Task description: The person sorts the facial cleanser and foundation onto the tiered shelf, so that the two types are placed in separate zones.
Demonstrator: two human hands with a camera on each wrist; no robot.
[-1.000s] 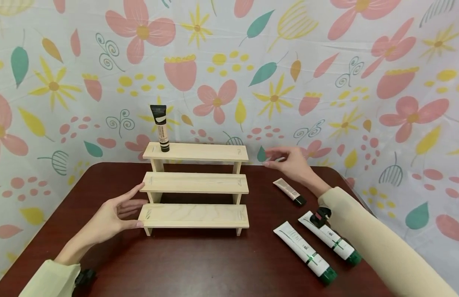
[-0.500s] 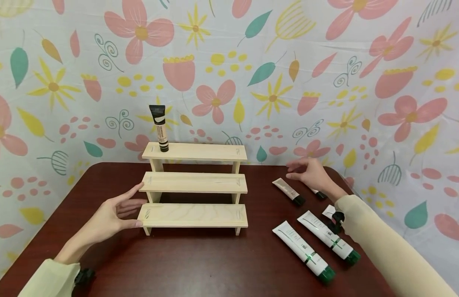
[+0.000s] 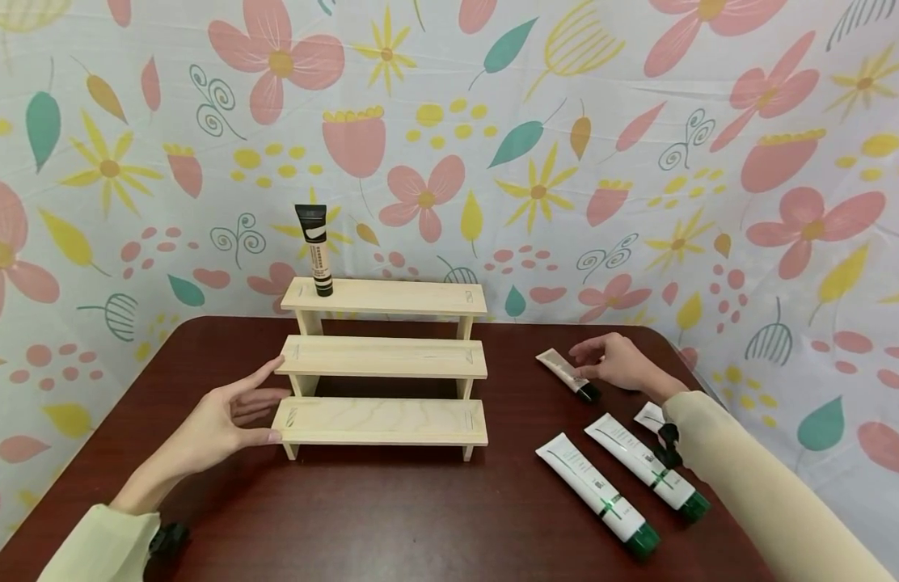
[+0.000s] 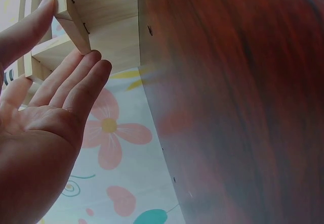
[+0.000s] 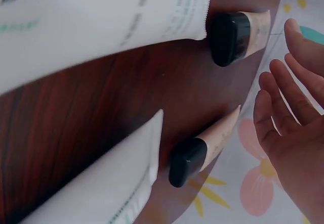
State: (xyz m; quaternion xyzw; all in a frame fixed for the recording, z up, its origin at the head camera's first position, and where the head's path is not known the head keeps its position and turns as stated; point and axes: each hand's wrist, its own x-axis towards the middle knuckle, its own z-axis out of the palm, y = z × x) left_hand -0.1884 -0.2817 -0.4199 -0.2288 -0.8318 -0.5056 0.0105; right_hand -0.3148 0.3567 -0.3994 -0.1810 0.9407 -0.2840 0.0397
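My left hand (image 3: 231, 416) rests against the left end of a three-step wooden stand (image 3: 382, 356), thumb at the lowest shelf's front corner and index finger at the middle shelf. In the left wrist view its fingers are extended around the shelf end. My right hand (image 3: 617, 361) is over a small beige tube (image 3: 559, 368) with a black cap, its loosely bent fingertips right by the tube's side. A gap shows between thumb and fingers in the right wrist view. A second beige tube (image 5: 217, 133) lies nearby, hidden behind the hand in the head view.
A beige tube with black ends (image 3: 319, 255) stands upright on the top shelf's left end. Two white tubes with green caps, a nearer one (image 3: 588, 485) and a farther one (image 3: 639, 459), lie at the right. Another white tube (image 3: 648, 415) is partly under the sleeve.
My right hand has drawn back rightward from beside the top shelf, then come down toward the beige tube. The left hand keeps its place on the stand.
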